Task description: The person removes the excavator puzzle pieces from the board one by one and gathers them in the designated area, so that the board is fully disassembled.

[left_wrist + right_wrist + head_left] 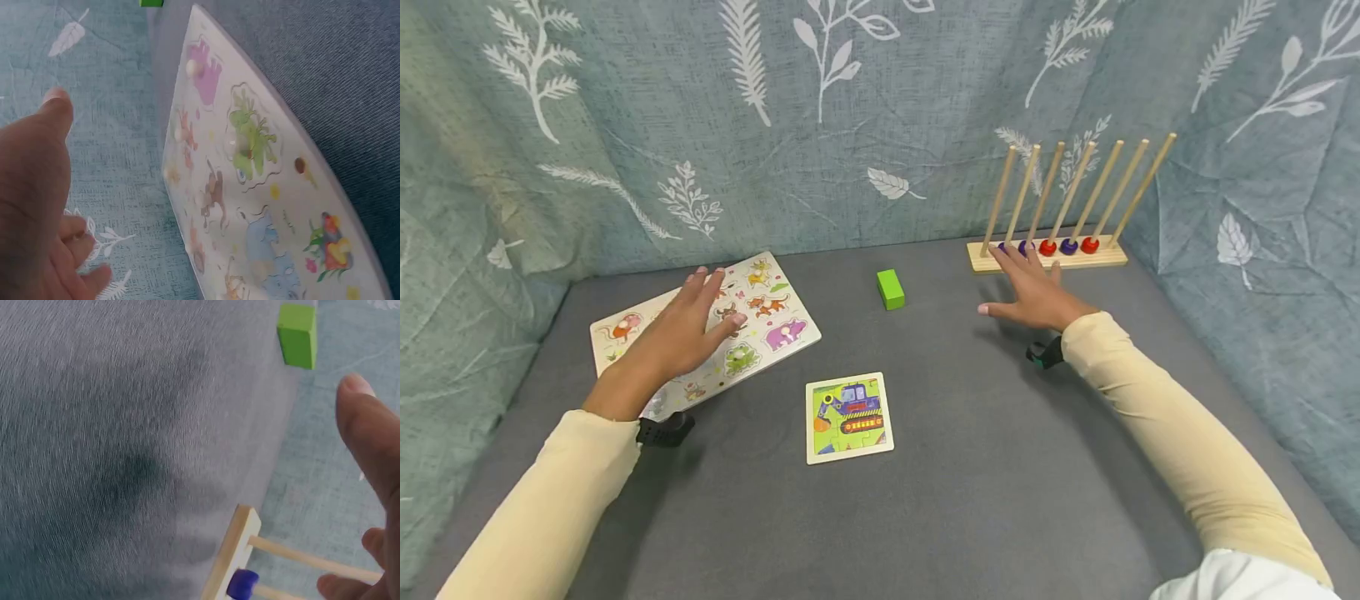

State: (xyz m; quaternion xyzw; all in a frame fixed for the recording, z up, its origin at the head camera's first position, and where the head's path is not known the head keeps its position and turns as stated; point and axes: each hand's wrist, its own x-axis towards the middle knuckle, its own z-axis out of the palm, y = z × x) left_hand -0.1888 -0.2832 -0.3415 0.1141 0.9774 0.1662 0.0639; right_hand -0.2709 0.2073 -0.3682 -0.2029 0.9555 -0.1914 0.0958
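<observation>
Left grip [681, 329] is spread empty over animal puzzle [767, 323], frame left; right grip [1039, 293] likewise by abacus [1086, 259], upper right. Grasping seems unstarted; lowering needed.

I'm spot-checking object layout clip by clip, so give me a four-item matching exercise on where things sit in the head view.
1. green block
2. excavator jigsaw puzzle
3. animal knob puzzle
4. seven-rod bead stand

A. partly behind the left hand
B. uncovered, nearer the leaf-print curtain
C. partly behind the right hand
D. uncovered, farther from that curtain

Pairs: 1-B, 2-D, 3-A, 4-C
</observation>
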